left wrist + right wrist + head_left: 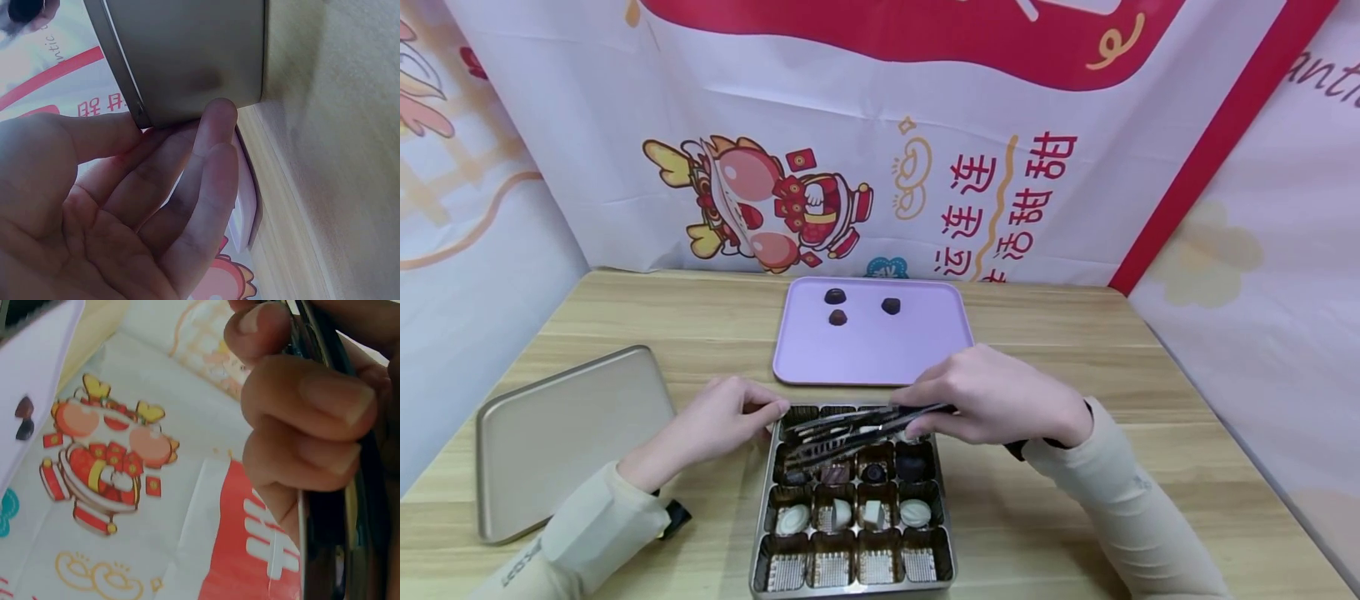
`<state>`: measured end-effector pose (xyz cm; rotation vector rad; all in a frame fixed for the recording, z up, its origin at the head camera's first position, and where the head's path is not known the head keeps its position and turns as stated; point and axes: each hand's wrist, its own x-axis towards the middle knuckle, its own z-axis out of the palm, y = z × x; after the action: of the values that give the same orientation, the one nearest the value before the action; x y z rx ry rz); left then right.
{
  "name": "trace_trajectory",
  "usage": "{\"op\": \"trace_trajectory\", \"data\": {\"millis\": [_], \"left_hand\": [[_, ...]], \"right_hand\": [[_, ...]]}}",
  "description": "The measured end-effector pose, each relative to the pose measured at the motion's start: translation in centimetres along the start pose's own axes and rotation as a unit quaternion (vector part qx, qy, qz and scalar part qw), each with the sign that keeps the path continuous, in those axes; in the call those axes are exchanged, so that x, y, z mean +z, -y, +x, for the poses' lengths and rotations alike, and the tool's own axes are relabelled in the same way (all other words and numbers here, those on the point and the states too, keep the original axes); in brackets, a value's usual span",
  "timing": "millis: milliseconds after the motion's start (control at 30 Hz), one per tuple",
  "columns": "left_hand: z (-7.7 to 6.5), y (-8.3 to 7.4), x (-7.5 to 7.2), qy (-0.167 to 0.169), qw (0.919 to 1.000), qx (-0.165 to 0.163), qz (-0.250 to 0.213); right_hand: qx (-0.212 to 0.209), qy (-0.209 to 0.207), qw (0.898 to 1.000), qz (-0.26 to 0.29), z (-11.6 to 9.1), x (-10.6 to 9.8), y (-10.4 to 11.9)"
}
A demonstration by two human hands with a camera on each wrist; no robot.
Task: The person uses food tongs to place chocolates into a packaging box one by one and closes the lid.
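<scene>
A metal tin with a gold compartment insert stands near the front of the table. White chocolates fill its third row, and dark chocolates sit in the second. My left hand grips the tin's far left corner, thumb at the rim and fingers against the side. Black tongs are held in my right hand, fingers curled round them. The tongs' tips reach over the leftmost second-row compartment, partly hiding a dark chocolate; whether they touch it I cannot tell.
Behind the tin lies a purple tray carrying three dark chocolates. A flat metal lid rests on the table at left. Printed cloth hangs along the table's back edge. The tin's front-row compartments hold only ridged liner.
</scene>
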<state>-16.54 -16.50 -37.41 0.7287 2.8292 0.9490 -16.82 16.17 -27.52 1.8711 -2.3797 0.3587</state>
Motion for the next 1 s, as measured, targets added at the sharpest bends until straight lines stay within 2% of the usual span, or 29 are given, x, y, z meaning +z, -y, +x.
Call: {"op": "trace_trajectory", "data": {"millis": [200,300,533,1000], "left_hand": [[0.1,0.2,0.0,0.003,1.0,0.001,-0.005],[0.2,0.2,0.0,0.003,1.0,-0.001,-0.005],[0.1,0.2,0.1,0.005,0.9999,-0.01,-0.01],[0.1,-0.1,-0.1,0.012,0.9996,-0.02,-0.015]], "right_hand": [[-0.046,0.02,0.999,0.001,0.9,1.3,1.0],[-0.052,0.029,0.998,-0.017,1.2,1.8,1.4],[-0.064,0.056,0.996,-0.017,1.6,2.3,2.1],[-0.088,0.075,0.993,-0.026,2.1,3.2,2.7]]}}
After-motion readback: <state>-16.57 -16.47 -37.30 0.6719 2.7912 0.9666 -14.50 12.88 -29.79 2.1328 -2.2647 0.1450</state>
